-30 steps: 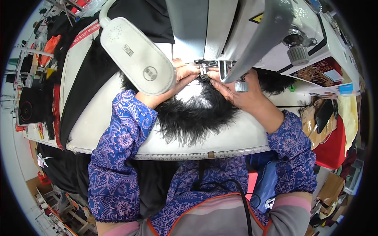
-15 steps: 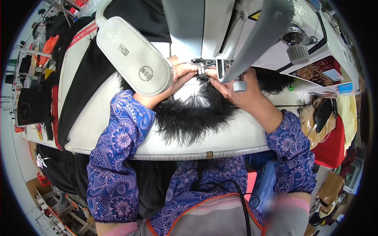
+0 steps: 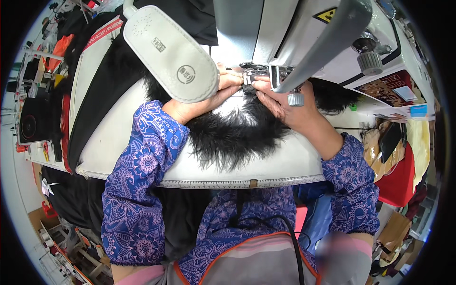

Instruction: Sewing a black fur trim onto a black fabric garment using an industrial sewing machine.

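A strip of fluffy black feather trim [image 3: 232, 137] loops toward me on the white sewing table, and its far part runs up to the presser foot [image 3: 247, 79] of a sewing machine [image 3: 239, 28]. Close on the left of the foot, my left hand [image 3: 223, 93] presses the trim with fingers together; a lamp head hides part of this hand. My right hand [image 3: 295, 110] pinches the trim just right of the foot, its fingertips partly behind the machine's parts. Between the two sets of fingertips, only the small metal foot shows.
The pale lamp head [image 3: 171, 54] hangs low over my left hand. A grey curved bar [image 3: 327, 45] crosses above my right hand. Black fabric [image 3: 107, 90] lies on the table's left side. A measuring tape [image 3: 213, 184] follows the near edge. A phone [image 3: 390, 141] lies far right.
The view has shifted slightly, so the machine and lamp appear farther right and higher. Both hands stay beside the presser foot on the trim, with the left fingers lying a little straighter.
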Demonstrator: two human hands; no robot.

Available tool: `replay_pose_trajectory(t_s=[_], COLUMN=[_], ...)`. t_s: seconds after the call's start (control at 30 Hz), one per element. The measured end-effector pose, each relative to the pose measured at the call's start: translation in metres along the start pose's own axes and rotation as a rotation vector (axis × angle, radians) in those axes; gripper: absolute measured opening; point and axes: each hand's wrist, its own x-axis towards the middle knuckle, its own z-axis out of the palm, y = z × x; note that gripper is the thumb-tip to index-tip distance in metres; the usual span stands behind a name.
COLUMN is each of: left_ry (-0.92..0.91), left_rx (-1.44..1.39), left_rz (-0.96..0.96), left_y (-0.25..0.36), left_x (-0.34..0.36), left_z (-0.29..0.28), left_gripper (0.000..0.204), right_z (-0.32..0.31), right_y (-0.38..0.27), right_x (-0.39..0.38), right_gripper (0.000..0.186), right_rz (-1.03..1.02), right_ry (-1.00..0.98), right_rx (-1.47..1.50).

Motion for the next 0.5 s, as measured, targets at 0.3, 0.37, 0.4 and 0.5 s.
replay_pose_trajectory(t_s=[0.3,0.37,0.4,0.5], left_ry=[-0.031,-0.066,-0.067,-0.075], left_rx=[0.036,-0.046,-0.037,-0.151], left_rz=[-0.077,-0.145,-0.132,-0.158], left_y=[0.001,0.003,0.005,0.016], left_x=[-0.004,-0.006,-0.007,-0.013], left_z=[0.002,0.001,0.000,-0.006], left_gripper=[0.014,0.024,0.024,0.021], right_z=[0.000,-0.005,-0.008,-0.016], right_y=[-0.005,-0.011,-0.015,-0.028], right_x=[0.005,0.004,0.003,0.002], right_gripper=[0.016,0.018,0.018,0.020], right_rz=[-0.141,-0.012,0.031,-0.345], right_ry=[0.022,-0.092,-0.130,-0.036], right_rx=[-0.076,-0.026,-0.011,-0.253])
